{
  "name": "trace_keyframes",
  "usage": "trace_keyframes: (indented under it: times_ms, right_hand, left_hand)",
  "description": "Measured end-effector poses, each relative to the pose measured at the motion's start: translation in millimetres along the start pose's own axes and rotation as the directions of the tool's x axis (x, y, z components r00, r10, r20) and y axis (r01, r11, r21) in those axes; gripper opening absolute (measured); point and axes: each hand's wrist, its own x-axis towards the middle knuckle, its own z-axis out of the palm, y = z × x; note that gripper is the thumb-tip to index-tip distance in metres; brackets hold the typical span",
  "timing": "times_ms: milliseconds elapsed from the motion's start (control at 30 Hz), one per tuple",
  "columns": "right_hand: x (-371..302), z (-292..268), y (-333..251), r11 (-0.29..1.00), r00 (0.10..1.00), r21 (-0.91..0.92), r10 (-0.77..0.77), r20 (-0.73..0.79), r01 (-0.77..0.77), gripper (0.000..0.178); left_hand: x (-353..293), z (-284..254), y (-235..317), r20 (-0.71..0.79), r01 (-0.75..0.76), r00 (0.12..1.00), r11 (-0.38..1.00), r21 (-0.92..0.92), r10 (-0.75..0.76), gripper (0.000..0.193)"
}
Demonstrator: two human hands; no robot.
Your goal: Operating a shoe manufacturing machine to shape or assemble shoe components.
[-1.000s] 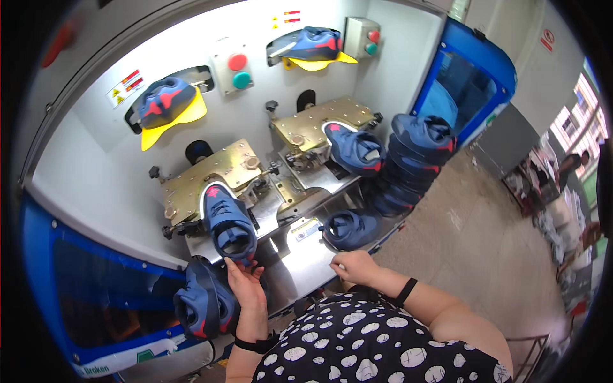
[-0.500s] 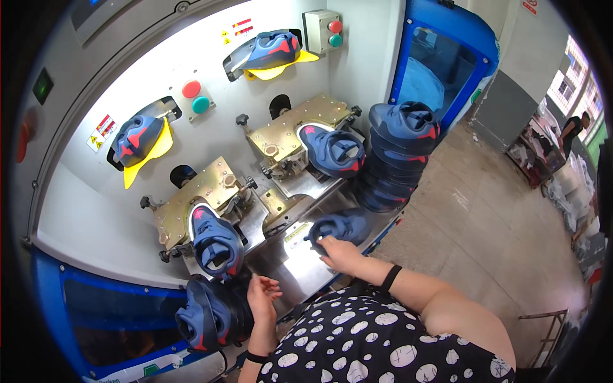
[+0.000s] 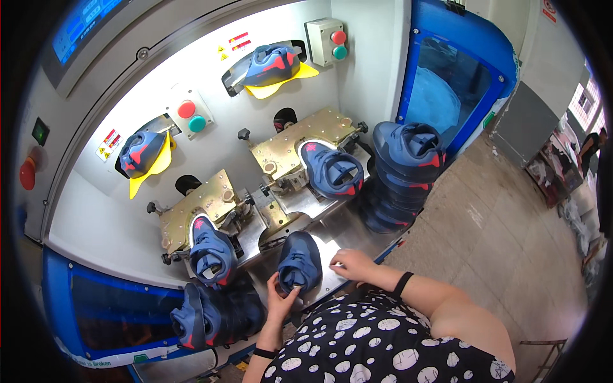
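A loose navy shoe [image 3: 297,256] lay over the metal ledge [image 3: 345,228], toe toward 12 o'clock. At its 7 o'clock, the nearer left hand [image 3: 280,302] pinched the heel between thumb and fingers; the right hand [image 3: 355,265], curled, contents unclear, hovered just beside at 3. A machine-mounted shoe [image 3: 212,250] stood at 9, another mounted shoe [image 3: 329,167] at 1, a shoe stack [image 3: 408,182] blocking 2.

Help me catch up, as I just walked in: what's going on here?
A person's left hand grips a blue shoe at its heel end, toe pointing away, by a metal ledge. The right hand is beside that shoe, not touching it. Two more shoes sit at gold-coloured plates; a shoe stack stands at right.
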Motion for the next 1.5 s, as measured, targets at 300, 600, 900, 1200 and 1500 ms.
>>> trace_keyframes:
  times_ms: [300,600,900,1200,1500]
  right_hand:
    - [-20,-12,56,0.964,0.978,-0.175,0.205,0.023,-0.198,0.028]
    - [-26,-2,74,0.961,0.997,-0.276,-0.014,-0.082,-0.009,0.025]
    - [-28,-2,84,0.964,0.997,-0.259,-0.068,-0.046,0.054,0.024]
    - [-30,-6,90,0.975,0.995,-0.201,-0.095,0.011,0.096,0.025]
    - [-28,-7,92,0.977,0.990,-0.163,-0.125,0.062,0.134,0.026]
  left_hand:
    - [16,12,-12,-0.148,0.167,0.973,0.984,-0.065,-0.175,0.036]
    - [6,29,-35,-0.410,-0.005,0.911,0.997,-0.080,-0.028,0.024]
    - [0,36,-35,-0.511,0.069,0.853,0.946,0.316,0.109,0.028]
    - [-20,65,-22,-0.444,0.085,0.806,0.665,0.742,0.392,0.024]
    - [-20,70,-22,-0.463,0.145,0.803,0.630,0.763,0.376,0.024]
